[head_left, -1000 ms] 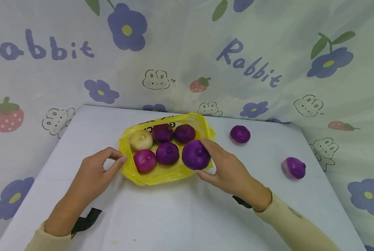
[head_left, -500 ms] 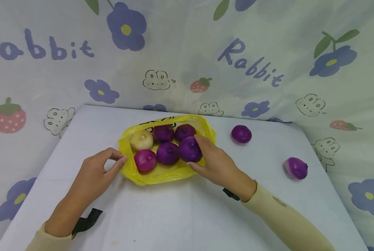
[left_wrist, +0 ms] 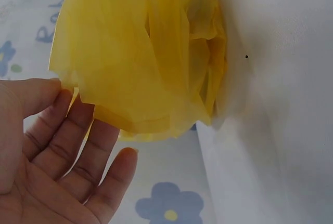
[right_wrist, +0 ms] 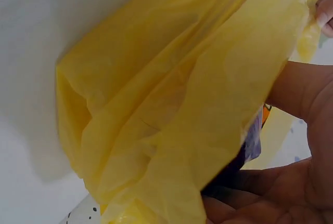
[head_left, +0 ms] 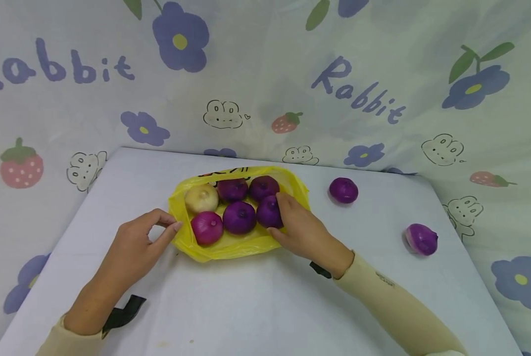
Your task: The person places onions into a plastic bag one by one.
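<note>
A yellow plastic bag (head_left: 229,253) lies mouth up on the table, holding several purple onions (head_left: 239,217) and one pale yellow onion (head_left: 202,199). My left hand (head_left: 131,249) pinches the bag's left rim between thumb and index finger; the left wrist view shows the other fingers spread beneath the yellow film (left_wrist: 119,52). At the bag's right side, my right hand (head_left: 307,232) reaches in over the rim and grips a purple onion (head_left: 267,212), partly covered by the fingers. In the right wrist view the bag wall (right_wrist: 156,109) hides most of that onion.
Two more items lie on the white table (head_left: 229,311) to the right: a purple onion (head_left: 343,191) near the back and a paler purple onion (head_left: 421,240) farther right. A patterned curtain (head_left: 256,74) stands behind the table's rear edge.
My right hand has carried its onion left and down into the bag, beside the other onions. The left hand keeps its pinch on the rim.
</note>
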Motion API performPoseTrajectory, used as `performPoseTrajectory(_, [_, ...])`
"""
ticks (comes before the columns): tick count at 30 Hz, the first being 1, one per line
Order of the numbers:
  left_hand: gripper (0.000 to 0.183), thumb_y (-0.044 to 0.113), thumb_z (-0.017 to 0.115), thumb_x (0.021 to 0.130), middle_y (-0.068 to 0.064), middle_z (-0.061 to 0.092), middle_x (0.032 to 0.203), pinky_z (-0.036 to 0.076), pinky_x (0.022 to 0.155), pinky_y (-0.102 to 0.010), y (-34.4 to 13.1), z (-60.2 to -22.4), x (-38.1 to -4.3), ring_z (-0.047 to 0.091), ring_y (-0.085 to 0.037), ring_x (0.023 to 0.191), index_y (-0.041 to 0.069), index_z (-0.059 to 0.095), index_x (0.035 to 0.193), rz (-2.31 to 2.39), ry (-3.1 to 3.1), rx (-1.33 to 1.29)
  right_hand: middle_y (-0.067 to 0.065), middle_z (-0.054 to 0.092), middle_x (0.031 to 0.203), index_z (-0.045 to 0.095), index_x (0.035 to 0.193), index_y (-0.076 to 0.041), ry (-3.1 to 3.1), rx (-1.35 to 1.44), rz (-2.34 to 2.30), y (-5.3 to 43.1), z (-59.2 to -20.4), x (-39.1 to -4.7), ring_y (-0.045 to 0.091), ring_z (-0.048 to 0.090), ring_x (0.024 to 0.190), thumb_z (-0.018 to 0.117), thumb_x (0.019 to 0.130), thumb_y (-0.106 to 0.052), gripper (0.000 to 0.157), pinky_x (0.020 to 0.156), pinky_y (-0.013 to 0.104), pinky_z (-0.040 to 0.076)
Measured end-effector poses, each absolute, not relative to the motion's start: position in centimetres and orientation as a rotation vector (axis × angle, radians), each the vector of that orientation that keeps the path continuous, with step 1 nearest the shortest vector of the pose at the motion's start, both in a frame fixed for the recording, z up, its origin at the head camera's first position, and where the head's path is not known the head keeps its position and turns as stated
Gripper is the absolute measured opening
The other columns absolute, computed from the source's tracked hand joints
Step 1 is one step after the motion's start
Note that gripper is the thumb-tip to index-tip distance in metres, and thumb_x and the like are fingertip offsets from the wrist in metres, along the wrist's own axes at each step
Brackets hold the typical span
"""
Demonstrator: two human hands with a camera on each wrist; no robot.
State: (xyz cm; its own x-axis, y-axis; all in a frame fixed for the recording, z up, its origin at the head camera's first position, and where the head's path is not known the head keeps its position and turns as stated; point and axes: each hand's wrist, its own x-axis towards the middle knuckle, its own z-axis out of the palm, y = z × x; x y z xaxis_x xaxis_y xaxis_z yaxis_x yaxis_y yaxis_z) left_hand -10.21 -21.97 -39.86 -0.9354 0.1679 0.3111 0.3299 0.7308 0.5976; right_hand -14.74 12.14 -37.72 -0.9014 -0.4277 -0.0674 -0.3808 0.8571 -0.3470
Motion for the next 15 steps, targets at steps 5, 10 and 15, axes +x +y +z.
performPoseTrajectory(5, [0.011, 0.014, 0.078, 0.097, 0.003, 0.074, 0.098, 0.053, 0.077, -0.027, -22.0, -39.9, -10.2, 0.066, -0.020, 0.091, 0.014, 0.070, 0.104, -1.008, -2.700, -0.390, 0.027, 0.045, 0.154, 0.032, 0.156, 0.010, 2.875, -0.618, -0.468, 11.9, -38.4, -15.2, 0.037, 0.053, 0.136, 0.077, 0.097, -0.028, 0.084, 0.109, 0.048, 0.047])
performPoseTrajectory(10, [0.012, 0.014, 0.078, 0.096, 0.004, 0.074, 0.097, 0.051, 0.078, -0.021, -22.0, -40.0, -10.2, 0.065, -0.019, 0.090, 0.014, 0.070, 0.104, -1.005, -2.687, -0.402, 0.028, 0.048, 0.149, 0.032, 0.154, 0.011, 2.881, -0.637, -0.452, 11.7, -38.9, -15.5, 0.037, 0.056, 0.132, 0.076, 0.098, -0.026, 0.081, 0.108, 0.048, 0.048])
performPoseTrajectory(15, [0.012, 0.013, 0.078, 0.096, 0.005, 0.074, 0.095, 0.050, 0.079, -0.019, -22.1, -40.0, -10.3, 0.065, -0.017, 0.089, 0.015, 0.069, 0.103, -0.989, -2.675, -0.419, 0.028, 0.048, 0.148, 0.032, 0.154, 0.012, 2.887, -0.646, -0.441, 11.6, -39.2, -15.8, 0.037, 0.055, 0.133, 0.076, 0.099, -0.026, 0.080, 0.110, 0.048, 0.046])
